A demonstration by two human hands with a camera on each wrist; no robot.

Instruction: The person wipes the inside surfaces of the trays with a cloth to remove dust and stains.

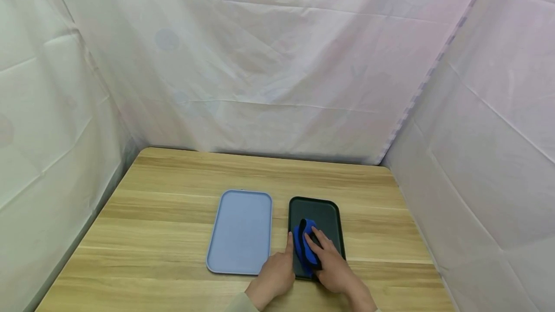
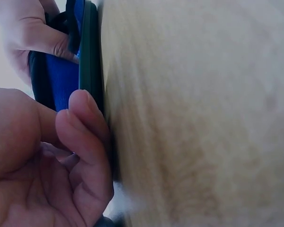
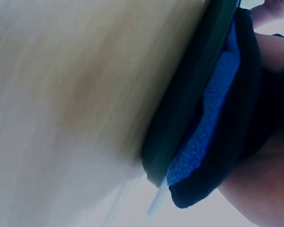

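Observation:
A dark green tray (image 1: 326, 212) lies on the table, with a folded blue cloth (image 1: 310, 250) edged in black on it. My right hand (image 1: 333, 265) grips the cloth and holds it against the tray's surface; the right wrist view shows the blue cloth (image 3: 206, 125) bunched under the palm, over the tray's rim (image 3: 180, 104). At the tray's near left side is my left hand (image 1: 278, 273), index finger stretched along the rim. In the left wrist view its other fingers (image 2: 87, 137) curl against the tray edge (image 2: 91, 56).
Left of the dark tray, a light blue tray (image 1: 240, 232) lies flat, a narrow gap between them. Both stand on a wood-grain table (image 1: 165, 215). White cloth sheets (image 1: 269, 61) hang behind the table and along both sides.

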